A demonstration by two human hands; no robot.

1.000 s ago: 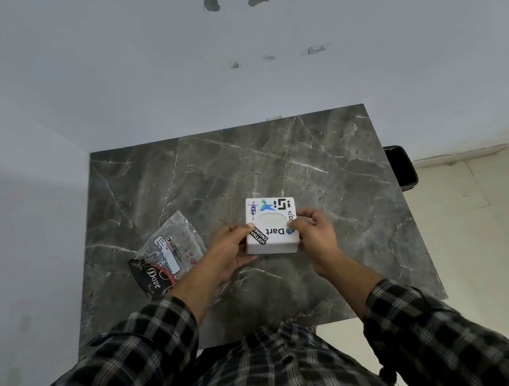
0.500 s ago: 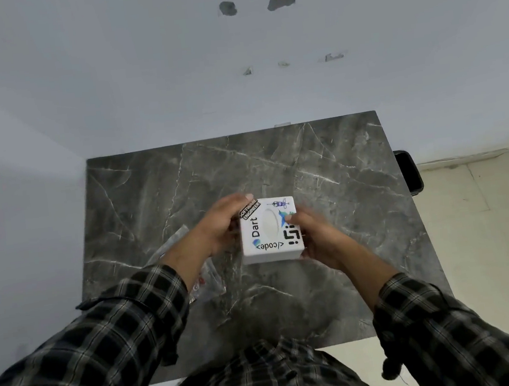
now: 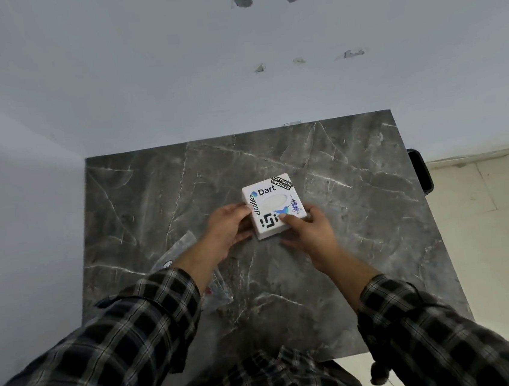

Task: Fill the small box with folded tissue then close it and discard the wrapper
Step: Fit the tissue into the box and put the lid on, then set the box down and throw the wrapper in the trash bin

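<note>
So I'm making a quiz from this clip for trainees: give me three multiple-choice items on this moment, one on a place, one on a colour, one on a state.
1. Where is the wrapper?
A. On the table under the left forearm
B. On top of the box
C. On the floor

2. What colour is the box?
A. Red
B. White with stickers
C. Plain black

3. How is the box held?
A. Left hand alone
B. Lying untouched
C. Between both hands

Answers:
1 A: the clear wrapper lies on the table, partly hidden by the left forearm.
2 B: the box is white and carries several stickers.
3 C: the left hand grips its left side and the right hand its near right corner.
</note>
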